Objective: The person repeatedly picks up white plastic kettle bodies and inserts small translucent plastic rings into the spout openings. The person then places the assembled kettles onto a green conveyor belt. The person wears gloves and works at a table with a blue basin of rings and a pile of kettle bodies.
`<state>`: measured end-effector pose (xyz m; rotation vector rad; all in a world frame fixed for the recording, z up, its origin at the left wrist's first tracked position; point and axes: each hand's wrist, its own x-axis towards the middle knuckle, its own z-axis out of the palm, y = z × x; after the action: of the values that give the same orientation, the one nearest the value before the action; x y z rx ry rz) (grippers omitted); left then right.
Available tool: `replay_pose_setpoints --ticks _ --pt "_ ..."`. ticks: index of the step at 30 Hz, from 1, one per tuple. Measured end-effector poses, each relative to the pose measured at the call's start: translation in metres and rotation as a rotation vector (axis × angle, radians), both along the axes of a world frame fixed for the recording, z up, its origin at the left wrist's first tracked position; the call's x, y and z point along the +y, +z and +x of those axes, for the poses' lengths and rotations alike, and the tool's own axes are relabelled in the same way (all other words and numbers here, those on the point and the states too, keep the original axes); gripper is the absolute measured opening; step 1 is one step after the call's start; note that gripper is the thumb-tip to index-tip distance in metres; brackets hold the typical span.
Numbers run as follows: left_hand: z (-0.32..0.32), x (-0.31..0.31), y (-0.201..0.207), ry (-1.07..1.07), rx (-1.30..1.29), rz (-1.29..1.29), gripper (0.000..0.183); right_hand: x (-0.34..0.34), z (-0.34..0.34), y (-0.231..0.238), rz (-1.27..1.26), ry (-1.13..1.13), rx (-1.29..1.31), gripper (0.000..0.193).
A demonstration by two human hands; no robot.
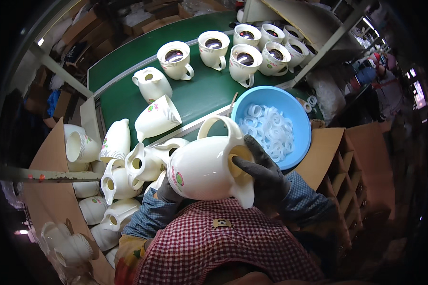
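A cream-white plastic jug body (202, 166) with a handle, a spout and a small printed pattern lies tilted on its side in front of my chest. My left hand (169, 191), in a dark grey glove, grips it from below at its wide end; most of those fingers are hidden. At the narrow end, my right hand (270, 178), gloved alike, has one finger reaching into the round opening and others bent against the rim. Whether a ring sits under those fingertips I cannot make out. Just beyond that hand stands a blue basin (303, 137) holding many translucent white rings (271, 130).
Several similar jugs (157, 116) lie on the green table (202, 97) and in a cardboard box (45, 161) at left. Upright jugs with dark round inserts (174, 57) stand at the back. A divided carton (340, 183) is at right. Metal posts (57, 71) frame the table.
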<state>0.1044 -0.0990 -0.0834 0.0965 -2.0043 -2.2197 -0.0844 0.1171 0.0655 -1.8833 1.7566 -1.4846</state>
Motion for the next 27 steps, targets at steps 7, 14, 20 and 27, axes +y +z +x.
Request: replay_pose_setpoints --ticks 7,14,20,27 --pt "-0.024 0.025 0.094 -0.036 -0.235 0.284 0.077 0.008 0.002 -0.008 0.030 -0.029 -0.054 0.097" --pt "-0.027 0.020 0.072 -0.070 -0.098 -0.097 0.074 0.006 -0.003 -0.007 0.008 -0.041 -0.034 0.098" --pt "-0.026 0.014 0.045 -0.078 -0.090 0.184 0.075 0.003 -0.011 -0.008 0.040 0.005 -0.059 0.095" --pt "-0.015 0.006 0.024 -0.029 -0.062 0.079 0.076 0.001 -0.014 -0.016 -0.015 0.028 0.003 0.085"
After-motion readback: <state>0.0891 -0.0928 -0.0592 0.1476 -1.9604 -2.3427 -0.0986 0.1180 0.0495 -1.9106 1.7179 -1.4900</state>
